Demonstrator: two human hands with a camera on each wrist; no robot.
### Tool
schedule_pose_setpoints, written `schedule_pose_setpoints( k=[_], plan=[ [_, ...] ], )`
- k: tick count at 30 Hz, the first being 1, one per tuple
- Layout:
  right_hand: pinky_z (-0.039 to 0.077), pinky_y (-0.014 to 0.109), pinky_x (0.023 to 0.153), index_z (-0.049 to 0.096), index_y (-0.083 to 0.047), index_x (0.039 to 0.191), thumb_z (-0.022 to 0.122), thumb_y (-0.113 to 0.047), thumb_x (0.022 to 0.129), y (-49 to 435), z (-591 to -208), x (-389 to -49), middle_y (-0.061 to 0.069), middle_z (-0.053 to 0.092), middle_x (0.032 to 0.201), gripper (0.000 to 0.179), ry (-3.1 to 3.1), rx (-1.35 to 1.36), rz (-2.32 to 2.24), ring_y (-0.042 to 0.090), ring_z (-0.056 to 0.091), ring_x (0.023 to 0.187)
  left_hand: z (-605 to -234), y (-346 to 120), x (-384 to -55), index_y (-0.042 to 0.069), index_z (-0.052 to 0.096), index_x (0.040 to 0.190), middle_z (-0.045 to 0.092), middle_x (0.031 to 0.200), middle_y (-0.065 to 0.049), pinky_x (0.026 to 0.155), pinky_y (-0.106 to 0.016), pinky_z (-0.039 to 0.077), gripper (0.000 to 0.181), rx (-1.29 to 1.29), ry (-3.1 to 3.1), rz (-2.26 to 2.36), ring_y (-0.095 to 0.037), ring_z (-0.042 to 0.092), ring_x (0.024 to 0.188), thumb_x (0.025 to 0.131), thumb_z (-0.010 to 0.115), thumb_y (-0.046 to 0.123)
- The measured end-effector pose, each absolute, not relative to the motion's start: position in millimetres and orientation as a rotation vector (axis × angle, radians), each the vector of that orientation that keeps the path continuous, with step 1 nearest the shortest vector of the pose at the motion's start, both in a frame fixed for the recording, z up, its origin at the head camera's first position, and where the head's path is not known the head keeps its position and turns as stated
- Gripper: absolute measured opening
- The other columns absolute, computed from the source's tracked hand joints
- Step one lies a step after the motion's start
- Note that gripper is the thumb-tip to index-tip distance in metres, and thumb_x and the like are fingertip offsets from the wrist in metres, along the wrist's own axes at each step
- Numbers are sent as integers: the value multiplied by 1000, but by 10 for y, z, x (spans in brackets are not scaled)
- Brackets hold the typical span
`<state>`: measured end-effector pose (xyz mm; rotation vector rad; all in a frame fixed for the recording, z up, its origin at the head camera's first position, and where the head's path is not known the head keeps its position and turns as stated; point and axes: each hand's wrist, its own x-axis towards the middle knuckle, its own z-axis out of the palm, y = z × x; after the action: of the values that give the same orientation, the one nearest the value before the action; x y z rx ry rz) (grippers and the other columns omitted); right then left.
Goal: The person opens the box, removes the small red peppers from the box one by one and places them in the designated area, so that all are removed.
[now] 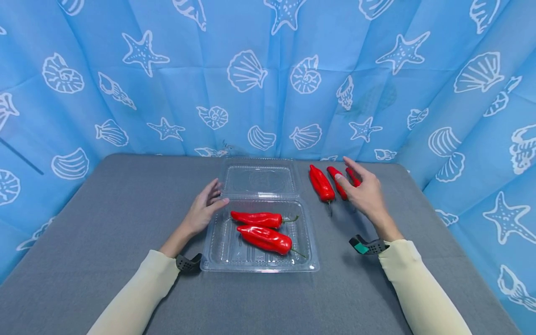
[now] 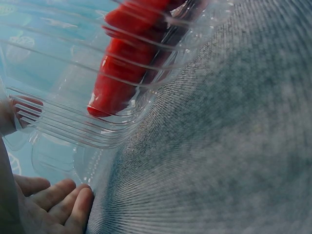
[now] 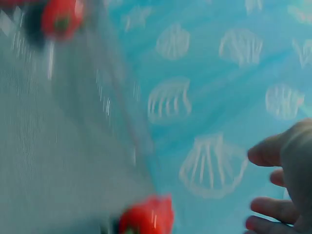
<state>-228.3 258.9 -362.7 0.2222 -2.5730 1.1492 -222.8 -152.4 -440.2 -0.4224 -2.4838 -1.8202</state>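
Observation:
A clear plastic clamshell box (image 1: 226, 258) lies opened flat, its lid (image 1: 259, 179) folded back toward the curtain. Inside its base rest two long red peppers, one (image 1: 256, 218) behind the other (image 1: 266, 239), green stems to the right. My left hand (image 1: 198, 213) is at the box's left edge, fingers loosely extended; the left wrist view shows those fingers (image 2: 58, 207) low, beside the clear wall. Right of the box three more red peppers lie on the cloth: one (image 1: 321, 184), a second (image 1: 335, 177) and a third (image 1: 351, 175) partly hidden by my right hand (image 1: 368, 193), which hovers with fingers spread, holding nothing.
Grey cloth (image 1: 104, 223) covers the table. A blue curtain (image 1: 180, 93) with white shells and starfish hangs behind its far edge and along the sides. Each wrist wears a dark strap, such as the right one (image 1: 372, 246).

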Motion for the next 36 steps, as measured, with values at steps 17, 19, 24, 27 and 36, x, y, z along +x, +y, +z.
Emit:
schedule_pose_setpoints(
  k=[17, 19, 24, 27, 36],
  plan=[
    [47, 56, 107, 52, -10, 149, 73, -20, 94, 1622, -3555, -1610, 6, 55, 148, 60, -2657, 1050, 1380, 29, 55, 132, -4395, -1527, -2220, -6, 18, 159, 32, 158, -28, 118, -53, 32, 78, -401, -2484, -1832, -45, 38, 141, 100, 63, 20],
    [48, 55, 105, 52, -12, 149, 73, -25, 94, 1559, -3566, -1549, 4, 55, 148, 61, -2689, 1125, 1359, 27, 55, 131, -4393, -1526, -2221, -6, 18, 159, 32, 158, -28, 118, -53, 32, 78, -398, -2484, -1831, -44, 38, 141, 100, 63, 20],
    [54, 46, 99, 50, -16, 151, 73, -33, 94, 1465, -3636, -1470, 2, 55, 146, 64, -2837, 1223, 1261, 24, 55, 127, -4399, -1523, -2219, -6, 18, 159, 32, 159, -27, 119, -52, 31, 78, -392, -2487, -1826, -44, 38, 142, 100, 62, 20],
    [55, 38, 97, 47, -19, 153, 72, -36, 94, 1437, -3682, -1451, 0, 53, 148, 67, -2947, 1233, 1154, 18, 53, 126, -4399, -1520, -2218, -6, 18, 159, 32, 159, -28, 119, -52, 31, 78, -393, -2487, -1829, -44, 38, 142, 100, 62, 20],
    [49, 44, 106, 47, -18, 154, 66, -46, 97, 1390, -3731, -1437, 0, 53, 148, 66, -3101, 1252, 945, 17, 52, 128, -4378, -1514, -2209, -7, 18, 158, 32, 158, -28, 119, -52, 31, 77, -403, -2465, -1855, -44, 37, 142, 100, 62, 18]
  ],
)
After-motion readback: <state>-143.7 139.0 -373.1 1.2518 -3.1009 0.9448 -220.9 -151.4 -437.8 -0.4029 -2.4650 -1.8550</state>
